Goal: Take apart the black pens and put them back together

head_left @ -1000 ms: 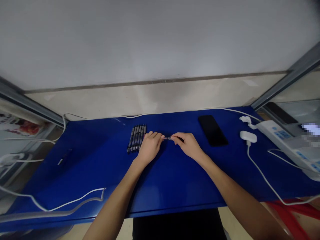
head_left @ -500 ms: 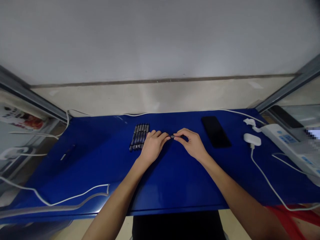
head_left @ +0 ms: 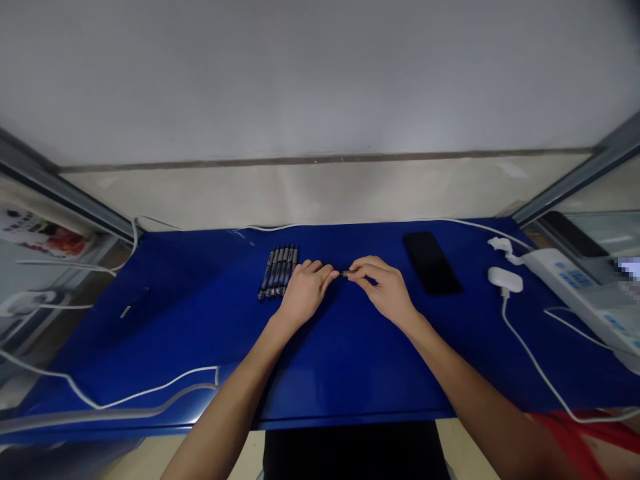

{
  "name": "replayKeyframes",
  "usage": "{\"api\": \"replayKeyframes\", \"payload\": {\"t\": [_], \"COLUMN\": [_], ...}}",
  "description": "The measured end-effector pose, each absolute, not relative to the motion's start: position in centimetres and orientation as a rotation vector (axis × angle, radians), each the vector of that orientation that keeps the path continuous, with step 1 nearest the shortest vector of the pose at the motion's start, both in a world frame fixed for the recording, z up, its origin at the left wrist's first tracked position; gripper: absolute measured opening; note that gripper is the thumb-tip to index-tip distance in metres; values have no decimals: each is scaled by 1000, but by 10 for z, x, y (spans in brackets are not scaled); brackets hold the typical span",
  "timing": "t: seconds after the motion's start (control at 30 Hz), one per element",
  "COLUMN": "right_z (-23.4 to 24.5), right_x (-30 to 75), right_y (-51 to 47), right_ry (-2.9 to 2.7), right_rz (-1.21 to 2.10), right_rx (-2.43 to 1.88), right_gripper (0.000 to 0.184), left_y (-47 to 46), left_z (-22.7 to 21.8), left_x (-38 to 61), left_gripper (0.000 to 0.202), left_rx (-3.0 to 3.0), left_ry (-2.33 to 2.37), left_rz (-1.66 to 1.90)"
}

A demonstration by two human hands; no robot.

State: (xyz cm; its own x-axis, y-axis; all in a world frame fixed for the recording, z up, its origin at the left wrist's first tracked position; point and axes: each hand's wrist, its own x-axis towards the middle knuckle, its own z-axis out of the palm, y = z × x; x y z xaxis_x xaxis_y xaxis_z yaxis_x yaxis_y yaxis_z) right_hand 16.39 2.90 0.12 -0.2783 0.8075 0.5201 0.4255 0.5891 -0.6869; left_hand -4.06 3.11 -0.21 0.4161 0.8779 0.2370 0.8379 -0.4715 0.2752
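Observation:
Between my two hands a dark pen lies crosswise, just above or on the blue desk; only a short middle piece of it shows. My left hand is closed over its left end, palm down. With thumb and fingertips, my right hand pinches the right end. Just left of my left hand, several dark pens with grey parts lie side by side in a neat row. My left knuckles partly cover the rightmost of them.
A black phone lies right of my right hand. Beyond it are a white charger with its cable and a white power strip. A dark slim object and white cables lie at the left of the blue desk.
Both hands stay in nearly the same place on the pen. The fingers of my right hand have shifted very slightly. The row of pens has not moved.

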Motion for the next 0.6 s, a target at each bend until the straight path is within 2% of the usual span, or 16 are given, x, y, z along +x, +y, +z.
{"api": "replayKeyframes", "payload": {"t": [0.13, 0.33, 0.6], "right_z": [6, 0, -1], "right_x": [165, 164, 162], "right_y": [29, 30, 32], "right_ry": [-1923, -1776, -1766], "right_rz": [623, 982, 909], "right_rx": [-1036, -1260, -1118], "right_gripper": [4, 25, 17], "left_y": [30, 23, 25], "left_z": [-2, 3, 1], "left_x": [-40, -34, -35], "left_gripper": [44, 37, 38], "left_rx": [2576, 2572, 2641], "left_ry": [1557, 1475, 1566], "left_rz": [510, 503, 439]}}
